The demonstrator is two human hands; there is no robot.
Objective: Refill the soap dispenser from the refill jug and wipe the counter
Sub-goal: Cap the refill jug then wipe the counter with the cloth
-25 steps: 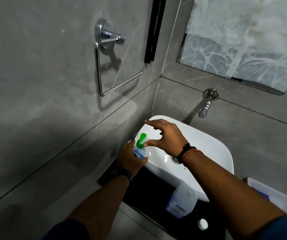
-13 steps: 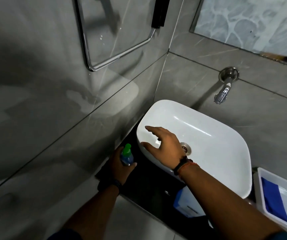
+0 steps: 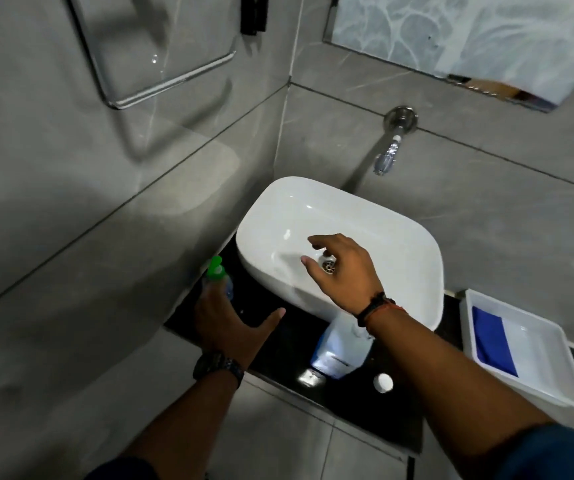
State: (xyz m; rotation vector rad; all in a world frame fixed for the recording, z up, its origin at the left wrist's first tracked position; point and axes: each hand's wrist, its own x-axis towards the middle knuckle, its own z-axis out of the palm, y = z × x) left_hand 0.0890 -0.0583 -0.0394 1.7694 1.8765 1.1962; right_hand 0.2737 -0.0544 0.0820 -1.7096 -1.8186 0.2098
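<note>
The soap dispenser [image 3: 217, 276], a clear bottle with a green pump, stands on the black counter [image 3: 399, 403] left of the white sink [image 3: 399, 233]. My left hand [image 3: 231, 323] is right behind it with the thumb spread wide; its fingers lie against the bottle's lower part, which they hide. My right hand [image 3: 342, 268] hovers over the sink drain, fingers relaxed and holding nothing. The white refill jug [image 3: 339, 349] stands on the counter in front of the sink, partly under my right wrist. Its white cap [image 3: 383, 382] lies loose beside it.
A white tray [image 3: 555, 368] at the counter's right end holds a folded blue cloth [image 3: 491, 341]. A wall tap [image 3: 387, 157] juts out above the sink. A chrome towel ring [image 3: 161, 77] hangs on the left wall, and a mirror [image 3: 469, 32] is at top right.
My left hand has lowered the dispenser to the counter and spread its thumb away from it. My right hand has left the pump and moved right over the drain.
</note>
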